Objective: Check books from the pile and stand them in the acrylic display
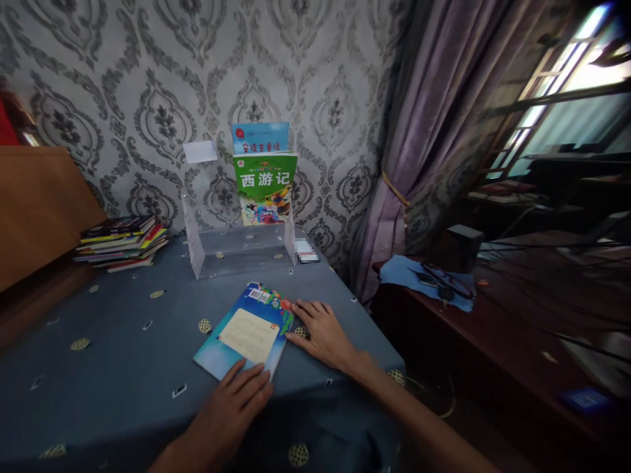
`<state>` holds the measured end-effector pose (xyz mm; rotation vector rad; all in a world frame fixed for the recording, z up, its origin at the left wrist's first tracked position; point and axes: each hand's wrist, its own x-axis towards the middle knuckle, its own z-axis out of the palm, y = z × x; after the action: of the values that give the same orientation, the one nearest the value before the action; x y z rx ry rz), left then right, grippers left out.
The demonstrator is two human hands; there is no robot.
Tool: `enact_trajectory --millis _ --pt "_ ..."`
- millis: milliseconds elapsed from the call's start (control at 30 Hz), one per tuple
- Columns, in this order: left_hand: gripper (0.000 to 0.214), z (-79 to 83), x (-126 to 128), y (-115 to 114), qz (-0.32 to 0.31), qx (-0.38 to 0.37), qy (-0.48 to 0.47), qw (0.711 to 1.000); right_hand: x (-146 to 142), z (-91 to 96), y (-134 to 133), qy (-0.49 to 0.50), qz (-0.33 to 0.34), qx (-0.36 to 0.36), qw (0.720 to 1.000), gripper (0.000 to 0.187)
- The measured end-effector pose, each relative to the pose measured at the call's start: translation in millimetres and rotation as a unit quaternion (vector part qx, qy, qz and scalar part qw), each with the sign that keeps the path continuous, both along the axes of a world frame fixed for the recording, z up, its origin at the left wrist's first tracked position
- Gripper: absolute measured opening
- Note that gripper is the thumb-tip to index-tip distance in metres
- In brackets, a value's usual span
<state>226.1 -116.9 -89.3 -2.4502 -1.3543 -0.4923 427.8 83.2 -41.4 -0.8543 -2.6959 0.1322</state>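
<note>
Furthest left, stacked books point(121, 243): a pile on the surface point(123, 368), well apart from the blue book point(249, 335).
Left hand point(241, 397): fingers laid over that book's near edge — thumb hidden, so I cannot tell whether they grip.
Blue book: flat on the surface, before the clear stand point(194, 249); uneven pressure from the hands could skew it, or a careless lift could bend its cover. Long axis runs away and slightly rightward — QR-code end pointing toward the stand.
Right hand point(323, 335): fingers spread, released, tips at the book's right edge.
</note>
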Motion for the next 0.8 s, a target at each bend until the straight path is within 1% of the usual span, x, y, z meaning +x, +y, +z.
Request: enact_trajectory --millis 67,133,200,267,333,400,467,500,600,633,733,800 --pt "0.054 -6.9 -3.7 -6.3 -0.003 0.017 -0.014 1.0 3.4 -0.6 -7.5 -0.002 0.005 -0.011 1.0 0.071" --pt "0.058 -6.9 -7.1 -11.9 -0.007 0.037 -0.03 0.999 5.7 -1.8 -12.3 -0.001 0.008 -0.02 1.0 0.072" --pt "0.061 1.3 -10.3 -16.6 -0.006 0.051 -0.047 0.998 7.5 -2.4 -14.9 0.003 0.012 -0.027 1.0 0.073" --pt "0.061 17.3 -13.8 -19.7 -0.003 0.052 -0.068 0.996 9.3 -1.4 -16.2 0.001 0.024 -0.033 0.999 0.075" --pt "0.055 39.5 -17.2 -19.7 -0.01 0.057 -0.104 0.993 10.8 1.1 -16.7 -0.007 0.044 -0.038 0.998 0.079" --pt "0.046 65.7 -20.1 -15.0 0.008 0.068 -0.152 0.986 10.8 3.8 -16.4 -0.011 0.064 -0.041 0.997 0.082" --pt "0.037 94.0 -22.0 -4.9 0.032 0.064 -0.159 0.985 8.3 5.7 -14.9 -0.008 0.075 -0.042 0.996 0.075" --pt "0.031 108.4 -22.8 2.1 0.017 0.091 -0.16 0.983 6.0 6.2 -13.6 -0.004 0.075 -0.043 0.996 0.067" --pt "0.019 150.0 -25.4 28.6 0.015 0.146 -0.123 0.982 -3.4 8.0 -7.5 0.016 0.061 -0.048 0.997 0.033" --pt "0.017 163.1 -26.8 38.3 0.013 0.169 -0.1 0.98 -6.6 9.6 -4.8 0.03 0.057 -0.052 0.997 0.029" --pt "0.018 199.1 -33.6 69.6 0.018 0.208 -0.046 0.977 -14.5 18.7 2.2 0.105 0.061 -0.087 0.989 0.034" --pt "0.025 219.4 -40.6 93.7 0.041 0.186 -0.034 0.981 -18.0 27.0 3.4 0.154 0.075 -0.142 0.975 0.037"
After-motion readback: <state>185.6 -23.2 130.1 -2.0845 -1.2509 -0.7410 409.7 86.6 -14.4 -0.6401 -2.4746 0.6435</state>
